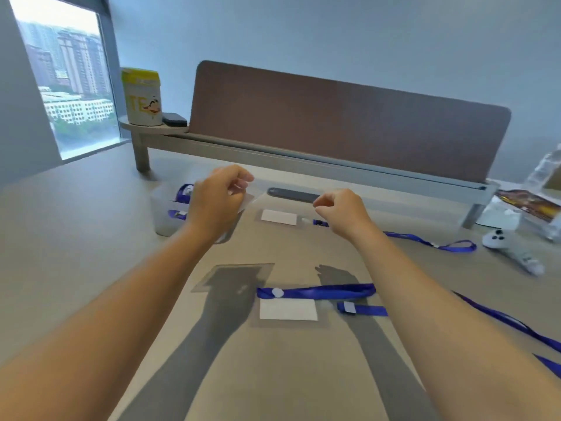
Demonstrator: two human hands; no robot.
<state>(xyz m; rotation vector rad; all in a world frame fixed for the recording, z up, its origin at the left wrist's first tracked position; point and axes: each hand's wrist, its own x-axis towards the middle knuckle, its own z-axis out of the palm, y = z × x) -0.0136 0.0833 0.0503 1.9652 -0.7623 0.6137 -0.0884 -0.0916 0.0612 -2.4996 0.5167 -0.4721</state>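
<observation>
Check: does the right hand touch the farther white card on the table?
Apart. In the head view the right hand hangs above the table, its shadow well nearer, and a gap separates its fingertips from the far white card.

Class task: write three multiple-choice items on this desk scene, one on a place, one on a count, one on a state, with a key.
1. Where does the yellow can stand? A on the raised shelf; B in a drawer; C on the floor.
2. How many white cards lie on the table? A one; B two; C five.
3. What is the left hand doing? A lying flat; B pinching a clear sleeve; C gripping the can.
Key: 1 A, it stands on the shelf; 2 B, one far, one near; 3 B, its curled fingers hold the sleeve.
</observation>
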